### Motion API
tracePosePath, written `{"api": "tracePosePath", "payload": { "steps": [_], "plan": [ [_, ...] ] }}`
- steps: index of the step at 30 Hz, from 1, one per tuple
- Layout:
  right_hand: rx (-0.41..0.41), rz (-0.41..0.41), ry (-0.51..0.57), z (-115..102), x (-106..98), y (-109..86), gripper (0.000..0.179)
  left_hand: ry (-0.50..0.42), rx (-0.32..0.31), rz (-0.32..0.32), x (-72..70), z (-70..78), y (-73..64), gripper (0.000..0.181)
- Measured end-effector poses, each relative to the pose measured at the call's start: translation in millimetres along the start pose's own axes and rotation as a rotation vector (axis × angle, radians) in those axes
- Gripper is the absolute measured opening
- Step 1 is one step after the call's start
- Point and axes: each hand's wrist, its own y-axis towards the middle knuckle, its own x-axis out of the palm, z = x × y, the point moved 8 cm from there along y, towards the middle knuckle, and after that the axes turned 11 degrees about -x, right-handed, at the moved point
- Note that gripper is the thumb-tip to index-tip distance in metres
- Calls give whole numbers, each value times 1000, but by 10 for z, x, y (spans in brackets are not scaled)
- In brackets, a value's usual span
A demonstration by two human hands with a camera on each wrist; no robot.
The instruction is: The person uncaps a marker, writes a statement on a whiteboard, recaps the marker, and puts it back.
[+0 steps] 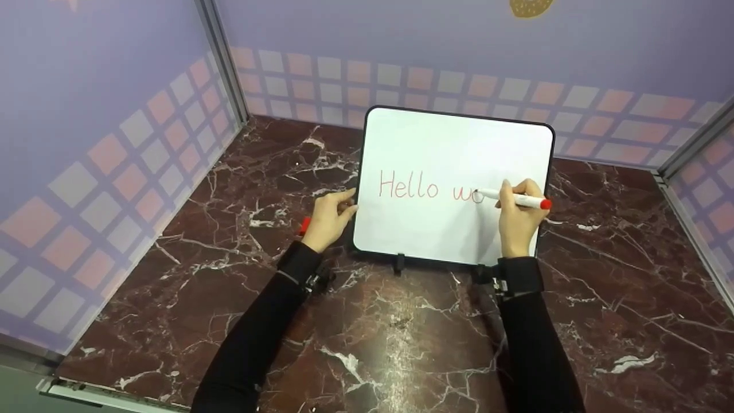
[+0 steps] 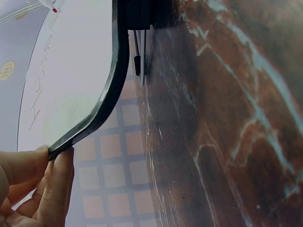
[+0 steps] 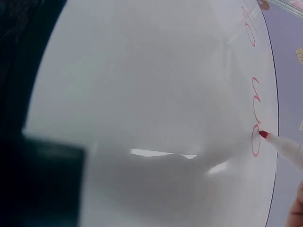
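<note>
A whiteboard (image 1: 424, 143) with a black frame stands tilted back on the table, bearing "Hello wo" in red handwriting (image 1: 408, 186). My left hand (image 1: 330, 221) pinches its left edge between thumb and fingers; the left wrist view shows this grip on the frame (image 2: 106, 104) near a corner. My right hand (image 1: 519, 221) holds a white marker (image 1: 510, 197) with a red end. In the right wrist view the marker's red tip (image 3: 263, 134) is right at the top of the letter "o" (image 3: 255, 141). A red object (image 1: 305, 225), partly hidden, lies behind my left hand.
Small black feet (image 1: 399, 264) hold the board's lower edge on the dark red marbled table (image 1: 401, 332). Purple panels with pink and white squares (image 1: 338, 74) enclose the back and sides. A metal post (image 1: 223, 63) joins the panels at the back left.
</note>
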Motion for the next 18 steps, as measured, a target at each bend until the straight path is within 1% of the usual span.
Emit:
{"api": "tracePosePath", "payload": {
  "steps": [7,10,12,18],
  "plan": [
    [-12,70,-13,-32,-138,75,36,-4,-3,-1,4,-15,4,38],
    [1,66,-14,-18,-188,108,35,-7,-6,-2,2,-19,8,39],
    [23,61,-12,7,-214,118,34,-4,-6,-1,0,-18,10,39],
    [46,33,9,52,-225,119,30,2,-11,-7,10,-8,9,38]
  ]
}}
